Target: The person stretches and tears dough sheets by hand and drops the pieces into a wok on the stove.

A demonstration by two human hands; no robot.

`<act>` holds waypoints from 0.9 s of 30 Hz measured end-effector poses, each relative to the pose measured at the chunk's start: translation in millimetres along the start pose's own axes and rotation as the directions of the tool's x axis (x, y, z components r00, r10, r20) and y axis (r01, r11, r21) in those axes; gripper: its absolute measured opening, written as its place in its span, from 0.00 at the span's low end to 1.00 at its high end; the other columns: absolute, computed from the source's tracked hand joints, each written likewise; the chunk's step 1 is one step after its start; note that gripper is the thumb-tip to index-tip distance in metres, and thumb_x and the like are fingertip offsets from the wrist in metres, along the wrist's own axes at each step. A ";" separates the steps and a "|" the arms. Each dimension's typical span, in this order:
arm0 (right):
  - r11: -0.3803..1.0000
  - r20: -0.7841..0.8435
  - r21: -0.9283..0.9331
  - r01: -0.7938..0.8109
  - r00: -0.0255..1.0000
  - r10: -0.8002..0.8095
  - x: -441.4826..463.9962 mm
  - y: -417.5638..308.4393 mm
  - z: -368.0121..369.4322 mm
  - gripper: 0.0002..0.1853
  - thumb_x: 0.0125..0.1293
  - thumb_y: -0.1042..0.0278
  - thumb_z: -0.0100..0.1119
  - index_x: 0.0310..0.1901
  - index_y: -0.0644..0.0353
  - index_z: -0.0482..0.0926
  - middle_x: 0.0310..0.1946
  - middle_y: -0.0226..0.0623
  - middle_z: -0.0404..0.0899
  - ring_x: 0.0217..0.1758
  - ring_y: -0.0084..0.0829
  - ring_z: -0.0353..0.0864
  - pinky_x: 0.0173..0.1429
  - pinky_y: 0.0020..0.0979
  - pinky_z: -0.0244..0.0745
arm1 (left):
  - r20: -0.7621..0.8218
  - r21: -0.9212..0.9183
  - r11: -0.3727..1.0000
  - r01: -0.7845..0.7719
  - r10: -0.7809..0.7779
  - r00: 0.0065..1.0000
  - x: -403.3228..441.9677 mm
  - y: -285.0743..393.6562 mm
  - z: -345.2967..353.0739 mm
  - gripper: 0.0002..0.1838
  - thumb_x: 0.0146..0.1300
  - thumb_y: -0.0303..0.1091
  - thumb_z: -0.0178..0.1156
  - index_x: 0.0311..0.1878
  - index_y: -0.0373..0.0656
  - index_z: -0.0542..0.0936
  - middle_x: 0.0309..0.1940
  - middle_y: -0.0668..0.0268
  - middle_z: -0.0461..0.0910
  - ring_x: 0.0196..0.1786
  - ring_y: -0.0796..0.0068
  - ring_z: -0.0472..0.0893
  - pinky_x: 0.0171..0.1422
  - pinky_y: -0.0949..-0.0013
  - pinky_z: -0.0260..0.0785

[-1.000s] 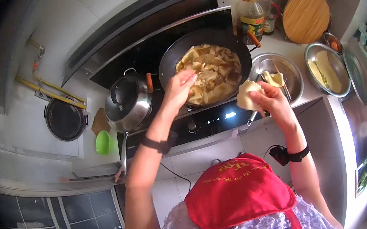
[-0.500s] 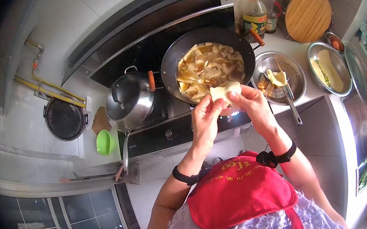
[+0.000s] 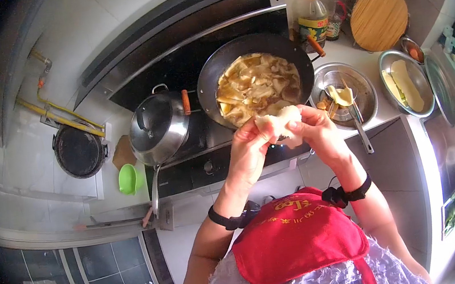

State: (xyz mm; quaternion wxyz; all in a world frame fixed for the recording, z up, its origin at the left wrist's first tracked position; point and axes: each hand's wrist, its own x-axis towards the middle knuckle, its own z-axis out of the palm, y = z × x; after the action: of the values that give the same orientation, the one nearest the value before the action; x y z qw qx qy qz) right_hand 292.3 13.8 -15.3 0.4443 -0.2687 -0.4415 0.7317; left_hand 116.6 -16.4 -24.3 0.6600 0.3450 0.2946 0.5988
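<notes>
A pale, soft sheet of dough (image 3: 280, 122) is pinched between my two hands near the front rim of the wok. My left hand (image 3: 250, 149) grips its left side, and my right hand (image 3: 323, 134) grips its right side, thumbs on the near face. The dough sags in the middle between them. Just beyond it stands a black wok (image 3: 204, 70) on the stove, with flat dough pieces in brown broth (image 3: 257, 83) inside.
A lidded steel pan (image 3: 159, 125) stands left of the wok. To the right, a steel bowl (image 3: 370, 80) holds a spatula (image 3: 362, 133) and a dough piece. Another bowl (image 3: 427, 107) holds dough strips. An oil bottle (image 3: 312, 19) and round wooden board (image 3: 379, 17) stand behind.
My hands have moved slightly apart, and the dough between them has stretched and dipped in the middle. The whole view has shifted a little.
</notes>
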 end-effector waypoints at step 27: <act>0.983 -0.006 -0.177 -0.047 0.999 0.047 12.3 -7.1 12.0 0.13 0.68 0.60 0.63 0.45 0.61 0.81 0.32 0.26 0.81 0.31 0.15 0.76 0.35 0.19 0.72 | 0.055 0.619 0.784 -0.044 0.013 0.998 1.3 30.5 14.9 0.21 0.68 0.20 0.53 0.63 0.40 0.66 0.46 0.59 0.81 0.45 0.77 0.80 0.50 0.75 0.72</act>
State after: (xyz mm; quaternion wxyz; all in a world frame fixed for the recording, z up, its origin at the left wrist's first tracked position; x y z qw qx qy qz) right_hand 280.1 21.3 -3.5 0.4016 -0.3181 -0.4982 0.6995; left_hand 110.8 -15.3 9.2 0.5081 0.5609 0.4536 0.4706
